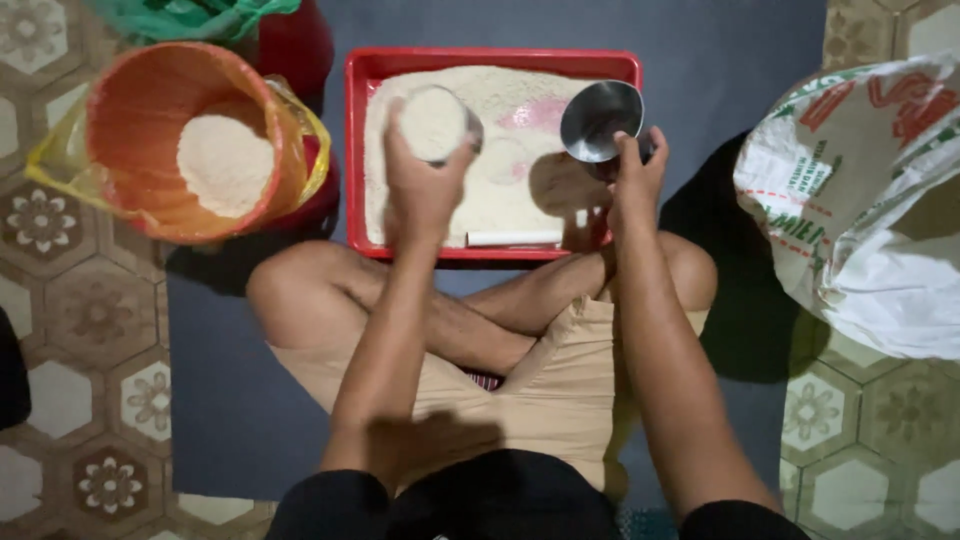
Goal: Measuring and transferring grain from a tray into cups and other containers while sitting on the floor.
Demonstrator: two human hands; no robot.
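Note:
I sit cross-legged on a dark mat in front of a red tray (358, 150) spread with white rice. My left hand (420, 185) grips a small cup (436, 124) filled to the brim with rice, held above the tray's left half. My right hand (632, 178) holds an empty shiny metal bowl (598, 120) by its lower edge, tilted over the tray's right side. A short white stick-like piece (514, 238) lies along the tray's near edge between my hands.
An orange bucket (150, 100) lined with a yellow bag holds a heap of rice at the left. Behind it are a red container (300, 45) and a green bag (190, 15). A big printed white sack (870, 190) stands at the right. Patterned floor tiles surround the mat.

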